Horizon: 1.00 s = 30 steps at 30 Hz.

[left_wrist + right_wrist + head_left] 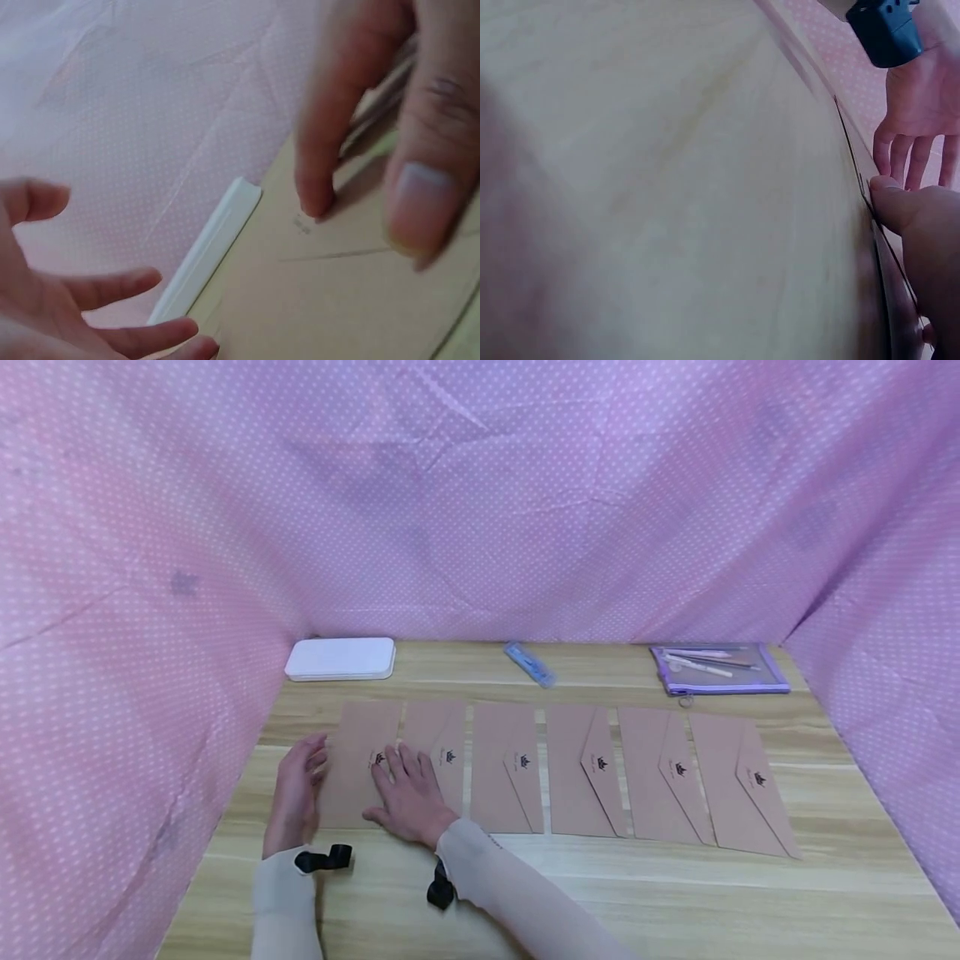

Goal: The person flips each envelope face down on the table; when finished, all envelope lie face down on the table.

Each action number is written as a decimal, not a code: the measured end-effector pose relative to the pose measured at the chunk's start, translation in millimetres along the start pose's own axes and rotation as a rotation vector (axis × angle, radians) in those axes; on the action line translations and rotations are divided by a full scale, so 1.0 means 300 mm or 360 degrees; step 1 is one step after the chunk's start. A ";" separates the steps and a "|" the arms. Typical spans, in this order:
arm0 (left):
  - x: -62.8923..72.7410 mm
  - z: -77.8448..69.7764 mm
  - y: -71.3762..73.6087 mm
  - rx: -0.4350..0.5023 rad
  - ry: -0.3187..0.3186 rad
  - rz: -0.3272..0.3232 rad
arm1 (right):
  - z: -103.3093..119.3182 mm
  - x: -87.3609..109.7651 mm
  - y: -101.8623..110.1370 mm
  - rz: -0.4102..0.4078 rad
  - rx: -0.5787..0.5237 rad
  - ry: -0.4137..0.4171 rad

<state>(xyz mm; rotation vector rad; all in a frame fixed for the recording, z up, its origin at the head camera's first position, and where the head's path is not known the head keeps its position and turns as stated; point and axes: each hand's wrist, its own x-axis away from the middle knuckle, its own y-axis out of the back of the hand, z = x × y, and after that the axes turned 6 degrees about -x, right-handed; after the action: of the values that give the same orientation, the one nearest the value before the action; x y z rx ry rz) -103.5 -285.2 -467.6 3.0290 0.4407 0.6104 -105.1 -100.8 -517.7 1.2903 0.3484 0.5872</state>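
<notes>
Our right grip [411, 795] is lying unclenched over the leftmost envelope [351, 793], left grip [296, 783] equally loose; we are risking skew from any sideways drag.

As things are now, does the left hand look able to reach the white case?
Probably yes: the left hand seems to hold nothing, and only bare tabletop shows between it and the white case, though it must stretch forward.
</notes>
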 end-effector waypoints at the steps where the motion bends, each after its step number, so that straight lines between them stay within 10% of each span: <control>1: 0.001 0.000 0.004 0.0103 0.0011 -0.0017 | 0.001 0.000 -0.001 0.0000 0.0008 0.0002; 24: 0.034 -0.015 0.075 0.0457 -0.0256 0.0365 | 0.006 -0.013 0.041 -0.0029 -0.0201 0.0181; 30: 0.054 -0.032 0.082 0.0487 -0.0388 0.0483 | 0.014 -0.013 0.058 -0.0030 -0.0519 0.0201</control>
<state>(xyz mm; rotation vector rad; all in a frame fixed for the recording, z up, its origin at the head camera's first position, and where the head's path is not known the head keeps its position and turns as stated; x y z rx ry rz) -86.3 -304.6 -450.9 3.4362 0.0684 0.1833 -109.7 -103.7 -500.1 0.9388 0.3522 0.6809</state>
